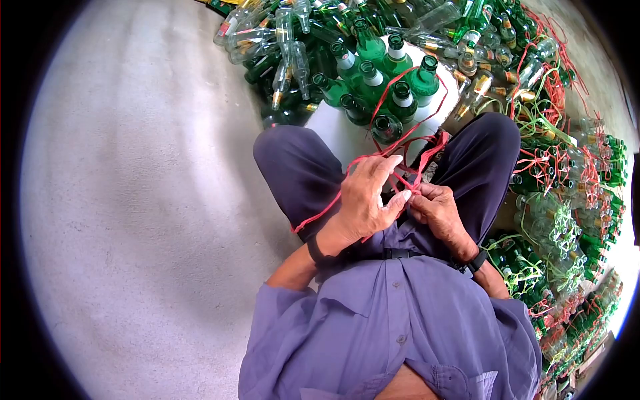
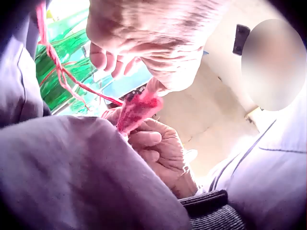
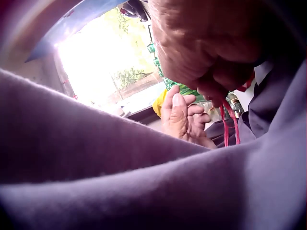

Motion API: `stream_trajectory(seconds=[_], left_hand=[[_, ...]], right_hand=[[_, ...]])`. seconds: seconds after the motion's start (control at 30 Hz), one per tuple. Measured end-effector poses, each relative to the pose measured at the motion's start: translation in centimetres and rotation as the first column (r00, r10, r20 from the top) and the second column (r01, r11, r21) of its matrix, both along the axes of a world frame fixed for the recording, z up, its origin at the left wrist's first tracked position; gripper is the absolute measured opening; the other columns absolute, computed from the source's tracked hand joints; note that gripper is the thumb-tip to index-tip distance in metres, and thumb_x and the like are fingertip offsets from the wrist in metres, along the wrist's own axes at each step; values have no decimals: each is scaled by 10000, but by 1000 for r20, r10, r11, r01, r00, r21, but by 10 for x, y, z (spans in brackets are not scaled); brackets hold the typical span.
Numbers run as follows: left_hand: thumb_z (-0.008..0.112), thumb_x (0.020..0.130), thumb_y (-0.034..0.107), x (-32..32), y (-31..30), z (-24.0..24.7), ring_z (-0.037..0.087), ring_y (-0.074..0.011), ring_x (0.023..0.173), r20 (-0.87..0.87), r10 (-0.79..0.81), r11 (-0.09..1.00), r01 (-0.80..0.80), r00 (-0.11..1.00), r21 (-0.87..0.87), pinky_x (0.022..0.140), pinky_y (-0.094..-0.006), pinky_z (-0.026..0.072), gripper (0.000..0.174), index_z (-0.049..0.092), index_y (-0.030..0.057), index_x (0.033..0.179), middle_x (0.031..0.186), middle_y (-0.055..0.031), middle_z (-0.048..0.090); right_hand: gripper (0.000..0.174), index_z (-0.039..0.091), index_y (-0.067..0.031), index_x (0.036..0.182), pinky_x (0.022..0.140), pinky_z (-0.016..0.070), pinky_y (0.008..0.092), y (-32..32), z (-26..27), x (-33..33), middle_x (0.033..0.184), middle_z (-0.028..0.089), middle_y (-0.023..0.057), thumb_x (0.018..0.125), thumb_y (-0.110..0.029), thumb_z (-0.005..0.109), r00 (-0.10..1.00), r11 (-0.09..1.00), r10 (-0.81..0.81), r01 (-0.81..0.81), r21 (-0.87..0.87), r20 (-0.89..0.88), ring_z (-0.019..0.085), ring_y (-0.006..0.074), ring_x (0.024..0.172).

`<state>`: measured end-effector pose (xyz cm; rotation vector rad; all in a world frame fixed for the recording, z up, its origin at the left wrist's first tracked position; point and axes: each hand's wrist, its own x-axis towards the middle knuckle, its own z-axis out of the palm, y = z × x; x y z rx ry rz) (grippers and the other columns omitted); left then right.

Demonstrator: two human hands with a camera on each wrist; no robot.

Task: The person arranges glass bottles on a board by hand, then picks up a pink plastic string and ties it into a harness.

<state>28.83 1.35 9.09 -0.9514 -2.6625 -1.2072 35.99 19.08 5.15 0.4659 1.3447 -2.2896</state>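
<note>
Red plastic strings (image 1: pixel 415 185) meet in a tangle between the two hands over the lap. The right hand (image 1: pixel 437 212) pinches them between thumb and fingers; two red strands (image 3: pixel 230 125) hang below it in the right wrist view. The left hand (image 1: pixel 368 197) has its fingers fairly straight and its thumb tip against the tangle. Another strand passes by this hand and trails over the thigh. In the left wrist view, the left hand (image 2: pixel 148 38) is above the bunched red string (image 2: pixel 139 111), with the right hand (image 2: pixel 165 153) beneath.
Several green bottles (image 1: pixel 373 80) stand on a white board (image 1: pixel 333 123) beyond the knees, with a red string loop around some. Loose bottles (image 1: pixel 283 60) are heaped behind. Bundles of bottles (image 1: pixel 550 227) tied with red and green string line the right side. Grey floor (image 1: pixel 147 200) lies left.
</note>
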Motion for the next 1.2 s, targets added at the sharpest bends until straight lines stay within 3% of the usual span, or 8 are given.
stream_trajectory(seconds=[0.13,0.2,0.27,0.33,0.4,0.53,0.87,1.2], left_hand=[[725,825,264,-8,2,1,611,-317,900,22,-101,994,102,995,-47,778,-405,495,435,605,8,1156,895,-117,670],[692,871,301,-8,6,-1,633,-311,812,89,-95,995,98,991,-19,721,-388,501,368,634,5,1083,820,-116,677],[665,904,356,-6,7,-6,635,-311,675,522,-49,983,134,852,-125,637,-365,495,355,668,4,953,704,-117,665],[634,934,415,-15,5,-7,607,-238,555,487,-77,965,187,870,-182,569,-330,468,438,679,-1,804,591,-91,617],[619,946,445,-23,3,-6,576,-134,578,817,-148,979,202,558,39,570,-298,446,510,670,-1,705,587,-57,606],[655,934,415,-39,-12,-15,469,-57,586,856,-322,934,284,404,217,543,-253,381,504,647,6,640,576,1,576],[700,909,274,-36,-7,-9,443,-49,526,872,-487,829,-292,44,477,496,-196,369,332,533,78,699,872,-150,682],[750,847,140,-20,0,-1,530,-58,721,852,-522,844,-121,44,523,625,-201,439,431,493,0,1164,904,-64,645]], right_hand=[[171,695,-8,842,582,391,203,-1,24,-5,706,614,-44,917,-112,582,985,979,167,-162,127,-31,492,25,631],[177,696,-4,844,550,360,202,1,26,-6,697,613,-38,921,-117,583,978,969,202,-190,159,-61,466,22,597],[191,697,2,847,486,298,200,3,28,-4,679,609,-27,931,-128,586,958,946,266,-237,222,-108,413,16,530],[182,696,-5,836,560,364,213,5,37,-8,691,617,-29,919,-130,593,963,947,259,-238,215,-78,467,26,601],[173,694,-12,824,634,430,226,5,41,-8,703,624,-31,908,-131,601,966,949,253,-239,207,-46,522,35,672],[177,701,2,859,609,415,224,8,37,-8,691,613,-28,907,-138,605,964,942,267,-262,212,4,513,38,658],[200,708,3,855,594,417,241,9,32,-6,668,605,-14,905,-174,629,940,905,341,-326,273,-9,516,48,640],[132,688,1,943,597,455,263,10,26,-2,718,632,9,871,-104,655,910,858,407,-354,372,-72,548,58,682]])
